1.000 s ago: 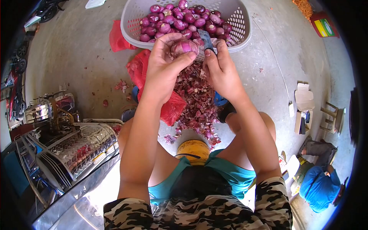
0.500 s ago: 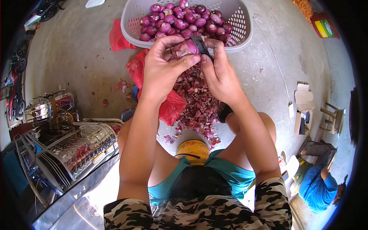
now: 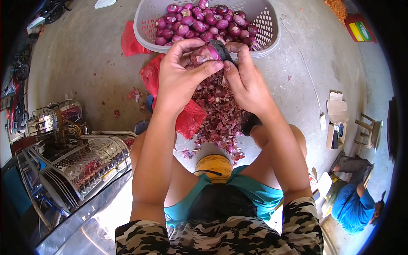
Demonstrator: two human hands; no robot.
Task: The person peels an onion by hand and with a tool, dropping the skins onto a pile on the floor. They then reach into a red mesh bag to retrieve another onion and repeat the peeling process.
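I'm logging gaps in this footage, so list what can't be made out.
Head view:
- Grey perforated plastic basket: far rim, cut off by the top edge.
- Dark, flat-bladed knife: handle end, mostly hidden by the right hand.
- Rounded purple onion: underside, hidden by its own bulk and the left hand.
- Red container with a yellow-green label: lettering, too small.

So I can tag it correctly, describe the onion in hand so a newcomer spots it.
Find the big grey basket at the view's top. At its near rim in the picture, the left hand holds one onion. Unlike the onions in the basket, it is held, with a dark blade at its right side.
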